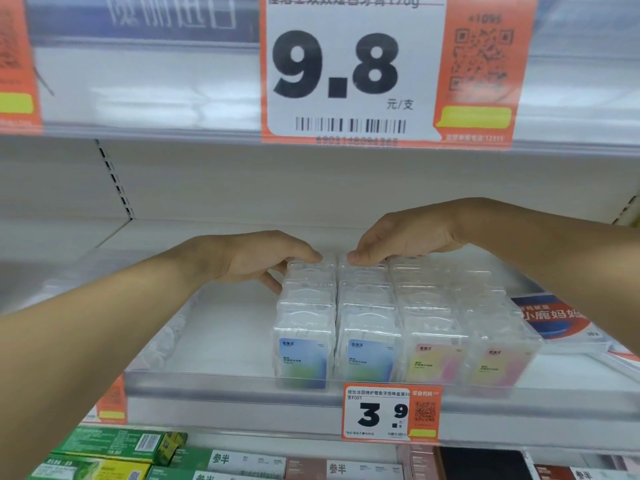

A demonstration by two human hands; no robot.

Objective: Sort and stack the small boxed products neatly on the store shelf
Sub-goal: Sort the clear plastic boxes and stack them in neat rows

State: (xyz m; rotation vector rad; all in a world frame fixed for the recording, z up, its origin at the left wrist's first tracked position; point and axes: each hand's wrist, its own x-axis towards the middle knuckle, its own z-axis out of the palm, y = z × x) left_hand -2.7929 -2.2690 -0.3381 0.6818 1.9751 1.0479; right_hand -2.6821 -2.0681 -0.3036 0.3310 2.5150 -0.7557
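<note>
Clear boxes [405, 323] in four rows, mid-frame right of centre, on a white shelf [221, 337] behind a clear front lip. Two left rows with blue-green labels facing forward, two right rows with yellow-pink labels. Rows packed side by side, running front to back.

Left hand [256, 259] at the back of the leftmost row, fingers curled over the top of the rearmost box, thumb down along its left side; gripping it, by the look of it. Right hand [398, 237] palm-down over the back of the second and third rows, fingertips bent onto a box top, touching; whether pinching or only pressing, cannot tell. Fingertips of both hands nearly meeting above the gap between the first two rows.

Lower centre, on the shelf edge, an orange tag [391, 412] reading 3.9. Top centre, a large tag [349, 67] reading 9.8 with barcode and QR code. Right edge, a blue and orange pack [550, 317] behind the boxes. Bottom left, green cartons [110, 445]; along the bottom, white and brown cartons [263, 464].
</note>
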